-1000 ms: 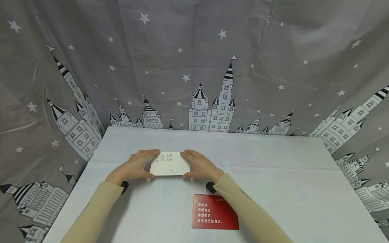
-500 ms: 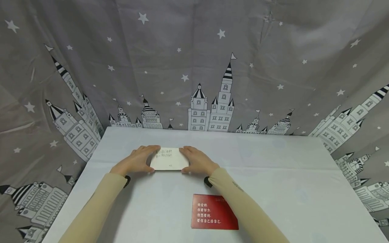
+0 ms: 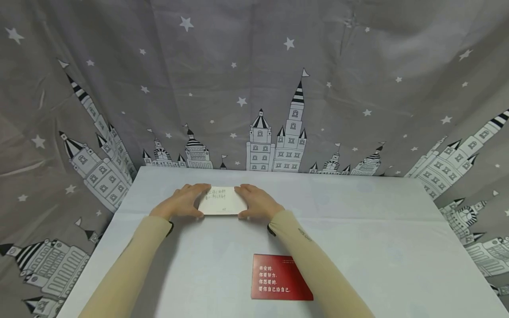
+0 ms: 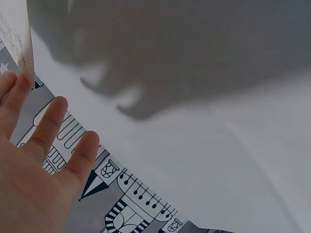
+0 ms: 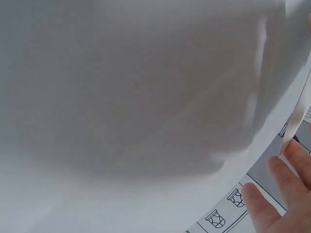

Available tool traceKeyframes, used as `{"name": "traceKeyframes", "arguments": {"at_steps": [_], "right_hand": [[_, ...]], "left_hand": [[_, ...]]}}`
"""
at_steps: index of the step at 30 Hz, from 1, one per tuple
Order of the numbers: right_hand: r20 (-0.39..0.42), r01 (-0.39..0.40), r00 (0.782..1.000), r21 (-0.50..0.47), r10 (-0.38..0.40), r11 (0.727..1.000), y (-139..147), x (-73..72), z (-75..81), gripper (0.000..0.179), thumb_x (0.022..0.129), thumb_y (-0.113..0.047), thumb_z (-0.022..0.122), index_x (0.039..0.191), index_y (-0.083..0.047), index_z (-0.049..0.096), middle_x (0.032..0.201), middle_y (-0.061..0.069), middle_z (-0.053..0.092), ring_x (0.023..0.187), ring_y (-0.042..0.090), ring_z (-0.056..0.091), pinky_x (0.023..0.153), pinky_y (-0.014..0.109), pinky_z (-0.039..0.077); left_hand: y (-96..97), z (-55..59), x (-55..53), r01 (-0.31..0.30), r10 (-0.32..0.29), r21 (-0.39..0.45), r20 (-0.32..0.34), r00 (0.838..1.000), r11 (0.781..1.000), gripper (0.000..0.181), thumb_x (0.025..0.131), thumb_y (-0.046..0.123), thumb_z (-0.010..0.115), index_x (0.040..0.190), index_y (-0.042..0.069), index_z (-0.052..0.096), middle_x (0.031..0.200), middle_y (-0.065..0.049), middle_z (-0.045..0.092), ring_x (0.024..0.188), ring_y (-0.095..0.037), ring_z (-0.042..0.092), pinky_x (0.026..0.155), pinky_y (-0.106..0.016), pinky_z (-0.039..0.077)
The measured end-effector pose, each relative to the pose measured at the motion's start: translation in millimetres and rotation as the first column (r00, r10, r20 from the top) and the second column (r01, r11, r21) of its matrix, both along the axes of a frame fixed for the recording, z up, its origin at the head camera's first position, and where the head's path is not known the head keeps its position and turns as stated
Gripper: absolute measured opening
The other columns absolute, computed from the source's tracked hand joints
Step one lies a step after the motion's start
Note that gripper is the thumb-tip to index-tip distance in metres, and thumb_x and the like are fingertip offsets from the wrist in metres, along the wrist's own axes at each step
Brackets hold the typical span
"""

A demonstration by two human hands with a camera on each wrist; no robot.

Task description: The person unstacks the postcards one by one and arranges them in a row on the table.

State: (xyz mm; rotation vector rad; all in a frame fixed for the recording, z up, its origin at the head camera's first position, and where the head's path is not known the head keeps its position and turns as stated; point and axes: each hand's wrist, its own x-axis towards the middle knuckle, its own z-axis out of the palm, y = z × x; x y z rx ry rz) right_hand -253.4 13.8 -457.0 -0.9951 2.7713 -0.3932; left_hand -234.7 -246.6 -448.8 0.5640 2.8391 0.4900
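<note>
Between my two hands is a cream card with handwritten lines, raised above the white table. My left hand grips its left edge, thumb at the near corner and fingers at the far one. At the right edge my right hand holds it the same way. In the left wrist view the card shows only a strip beside the fingers of the left hand. The right wrist view catches the card's edge at the fingers of the right hand.
A red card with white printed characters lies on the white table, partly under the right forearm. Behind the table hangs a grey curtain printed with stars and castles. The hands' shadows fall on the tabletop.
Both hands and the cream card have moved away from me, toward the table's far edge. The grip looks the same, and the red card has stayed in place.
</note>
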Motion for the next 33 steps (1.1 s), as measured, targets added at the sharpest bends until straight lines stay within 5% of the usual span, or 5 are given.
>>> {"name": "traceKeyframes", "arguments": {"at_steps": [20, 25, 33], "right_hand": [[0.057, 0.051, 0.997, 0.028, -0.053, 0.998, -6, -18.2, 2.9, 0.088, 0.072, -0.04, 0.072, 0.143, -0.016, 0.026, 0.145, 0.006, 0.027, 0.131, 0.02, 0.025, 0.106, 0.034, 0.02], [0.075, 0.072, 0.994, 0.034, -0.074, 0.997, -5, -16.6, -2.3, 0.088, 0.072, -0.041, 0.072, 0.143, -0.016, 0.026, 0.146, 0.006, 0.024, 0.132, 0.02, 0.023, 0.106, 0.035, 0.02], [0.084, 0.07, 0.994, 0.026, -0.072, 0.997, -8, -14.2, -10.3, 0.083, 0.074, -0.039, 0.07, 0.142, -0.017, 0.027, 0.146, 0.007, 0.023, 0.132, 0.021, 0.022, 0.106, 0.035, 0.02]], "left_hand": [[6.0, 11.9, -18.5, -0.056, 0.055, 0.025, 0.062, 0.997, 0.998, 0.087, 0.062, 0.015, 0.078, 0.137, 0.007, 0.035, 0.138, -0.012, 0.037, 0.12, -0.036, 0.033, 0.097, -0.064, 0.014], [7.6, 6.2, -20.7, -0.049, 0.049, 0.004, 0.043, 0.998, 0.999, 0.088, 0.061, 0.017, 0.079, 0.137, 0.007, 0.037, 0.136, -0.012, 0.04, 0.118, -0.036, 0.036, 0.098, -0.06, 0.021], [7.6, -4.3, -19.6, -0.113, 0.107, 0.039, 0.117, 0.987, 0.993, 0.086, 0.061, 0.014, 0.078, 0.137, 0.009, 0.037, 0.133, -0.014, 0.042, 0.117, -0.035, 0.036, 0.096, -0.061, 0.022]]}}
